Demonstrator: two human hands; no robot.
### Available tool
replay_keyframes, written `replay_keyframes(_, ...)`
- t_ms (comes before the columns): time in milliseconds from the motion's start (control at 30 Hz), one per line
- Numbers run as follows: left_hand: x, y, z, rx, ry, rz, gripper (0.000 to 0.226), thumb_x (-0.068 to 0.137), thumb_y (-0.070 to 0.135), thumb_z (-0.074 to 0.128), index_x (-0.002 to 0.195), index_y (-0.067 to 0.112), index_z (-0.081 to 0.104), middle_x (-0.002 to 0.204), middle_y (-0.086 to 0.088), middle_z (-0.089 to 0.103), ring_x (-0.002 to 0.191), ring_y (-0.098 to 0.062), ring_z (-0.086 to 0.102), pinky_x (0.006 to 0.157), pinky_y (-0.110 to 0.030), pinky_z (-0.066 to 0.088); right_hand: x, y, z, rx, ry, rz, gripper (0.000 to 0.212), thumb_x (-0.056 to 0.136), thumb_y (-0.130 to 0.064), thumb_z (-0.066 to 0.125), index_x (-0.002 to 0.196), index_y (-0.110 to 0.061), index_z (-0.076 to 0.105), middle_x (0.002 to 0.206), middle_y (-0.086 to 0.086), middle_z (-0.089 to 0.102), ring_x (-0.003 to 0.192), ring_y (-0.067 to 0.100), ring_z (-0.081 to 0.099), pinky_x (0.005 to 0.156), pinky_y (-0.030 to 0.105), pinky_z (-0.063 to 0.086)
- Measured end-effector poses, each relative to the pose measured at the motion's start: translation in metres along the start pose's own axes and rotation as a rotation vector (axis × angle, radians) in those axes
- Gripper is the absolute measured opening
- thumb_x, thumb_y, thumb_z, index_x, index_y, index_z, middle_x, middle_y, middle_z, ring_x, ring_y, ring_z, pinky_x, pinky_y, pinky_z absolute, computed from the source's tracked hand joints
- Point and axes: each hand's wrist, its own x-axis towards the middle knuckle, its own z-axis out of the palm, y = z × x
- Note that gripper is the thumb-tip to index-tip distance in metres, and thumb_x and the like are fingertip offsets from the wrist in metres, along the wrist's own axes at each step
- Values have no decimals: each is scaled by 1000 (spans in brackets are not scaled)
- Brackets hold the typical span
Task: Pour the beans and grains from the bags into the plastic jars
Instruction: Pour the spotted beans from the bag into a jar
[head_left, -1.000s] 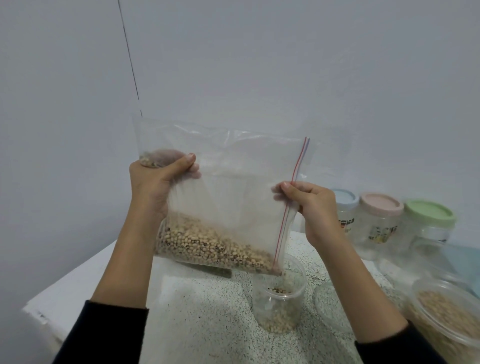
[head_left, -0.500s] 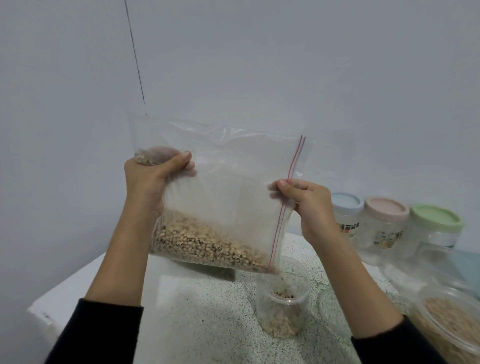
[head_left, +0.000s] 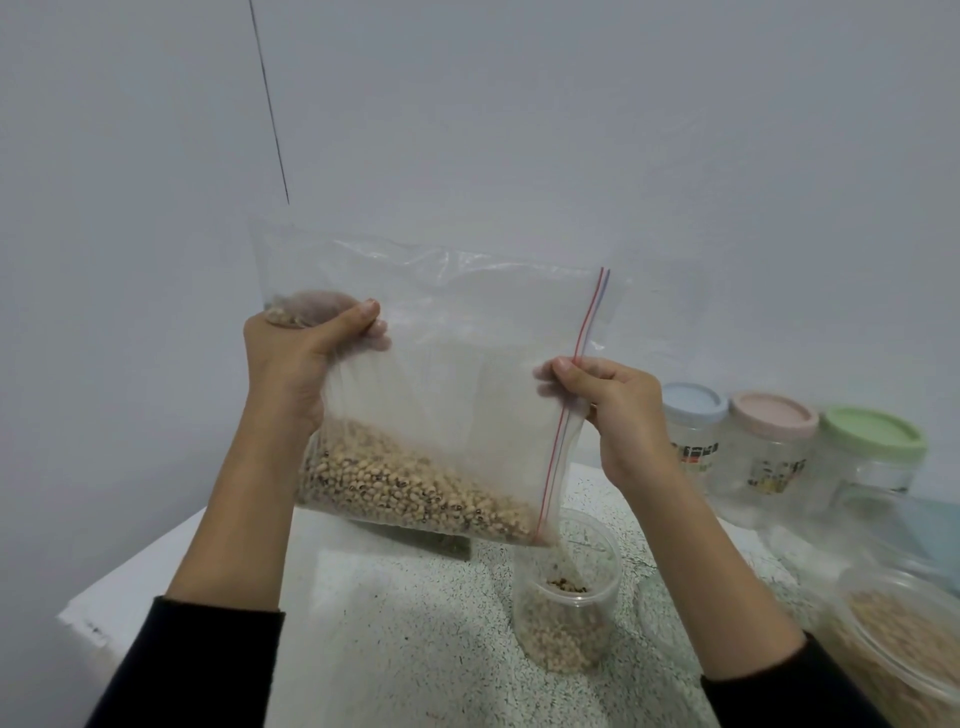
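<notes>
Plain pale grey wall behind – thin dark vertical line upper left; white-edged speckled table below.

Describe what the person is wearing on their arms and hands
Both arms wear black long sleeves pushed up toward the elbows, left sleeve and right sleeve. The left hand and right hand are bare: no gloves, and no watch or bracelet shows.

A home kitchen or pantry corner, plainly domestic: a speckled stone counter against bare white walls, with pastel-lidded storage jars (blue, pink, green) lined along it.
</notes>
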Motion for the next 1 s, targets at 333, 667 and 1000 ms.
replay_keyframes(333, 0, 1, 0, -2, -24, -3, 9, 59, 6, 78, 56, 8, 71, 53, -6, 66, 52, -19, 66, 60, -31, 58, -2, -1, -2, -19, 26, -3, 6, 83, -5, 67, 82, -3, 72, 78, 5, 74, 67, 14, 67, 75, 22, 55)
replay_keyframes(667, -1, 0, -2, -7, -10, -18, 11, 59, 5, 78, 63, 4, 68, 54, -7, 66, 52, -20, 66, 58, -28, 57, -3, -2, -2, -38, 0, 18, 6, 83, -5, 67, 80, -4, 73, 79, 6, 74, 73, 16, 69, 88, 30, 53)
replay_keyframes(1000, 0, 1, 1, -2, -13, -16, 15, 61, 3, 77, 67, 0, 64, 53, -5, 65, 51, -18, 66, 56, -28, 56, -2, 0, -4, -59, 20, 15, 8, 83, -7, 68, 78, -8, 74, 82, 7, 75, 78, 17, 69, 94, 34, 51)
